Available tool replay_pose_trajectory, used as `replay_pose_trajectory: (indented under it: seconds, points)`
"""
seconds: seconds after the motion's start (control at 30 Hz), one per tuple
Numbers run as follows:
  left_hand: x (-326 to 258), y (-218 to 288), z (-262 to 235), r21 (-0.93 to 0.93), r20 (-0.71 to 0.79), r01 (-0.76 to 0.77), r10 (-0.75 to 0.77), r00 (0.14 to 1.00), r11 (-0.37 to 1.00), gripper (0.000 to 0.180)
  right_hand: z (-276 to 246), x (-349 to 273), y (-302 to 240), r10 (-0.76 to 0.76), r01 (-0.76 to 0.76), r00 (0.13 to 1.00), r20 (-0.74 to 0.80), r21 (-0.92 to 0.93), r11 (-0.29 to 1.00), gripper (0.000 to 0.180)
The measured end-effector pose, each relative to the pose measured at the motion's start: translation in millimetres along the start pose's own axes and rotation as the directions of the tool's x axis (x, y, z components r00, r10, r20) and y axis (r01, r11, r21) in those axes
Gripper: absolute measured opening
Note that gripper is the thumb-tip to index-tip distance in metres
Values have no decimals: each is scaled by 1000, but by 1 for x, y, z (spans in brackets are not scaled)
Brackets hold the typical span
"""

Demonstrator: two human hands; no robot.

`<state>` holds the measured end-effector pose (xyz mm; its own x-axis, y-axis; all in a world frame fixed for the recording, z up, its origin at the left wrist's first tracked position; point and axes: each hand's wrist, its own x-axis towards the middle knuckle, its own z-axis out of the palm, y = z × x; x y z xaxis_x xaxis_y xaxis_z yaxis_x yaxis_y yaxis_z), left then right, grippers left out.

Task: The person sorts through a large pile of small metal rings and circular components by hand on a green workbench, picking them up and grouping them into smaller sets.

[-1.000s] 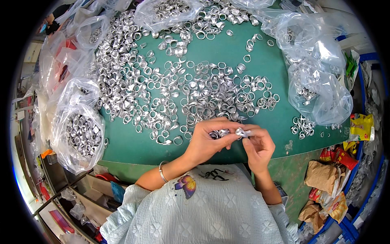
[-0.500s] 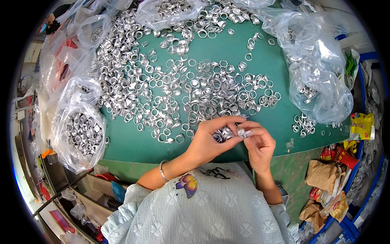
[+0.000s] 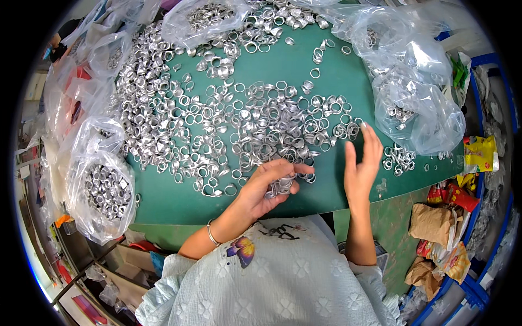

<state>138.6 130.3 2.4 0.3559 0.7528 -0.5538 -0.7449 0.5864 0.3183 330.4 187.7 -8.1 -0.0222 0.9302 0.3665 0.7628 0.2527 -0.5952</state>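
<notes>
1. Small bunch of silver metal rings (image 3: 280, 186) sits in my left hand (image 3: 266, 190), fingers curled round it, just above the near edge of the green table mat (image 3: 304, 70).
2. My right hand (image 3: 361, 163) is open and holds nothing, fingers spread, fingertips reaching to the edge of the big spread of loose silver rings (image 3: 228, 119).
3. Clear plastic bag of rings (image 3: 103, 187) lies at far left, well apart from both hands.
4. Another clear bag (image 3: 418, 108) lies right, with a small cluster of rings (image 3: 397, 159) just beside the right hand.
</notes>
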Motion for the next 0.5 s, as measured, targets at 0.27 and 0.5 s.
replay_pose_trajectory:
  seconds: [0.27,0.5]
  points:
    - [-1,2,-11,5,32,-27,27,999,1000,10,11,-30,-28,-201,200,899,388,45,979,45]
    - [-6,6,-6,19,37,-22,21,999,1000,11,3,-22,9,-66,54,997,32,285,957,22]
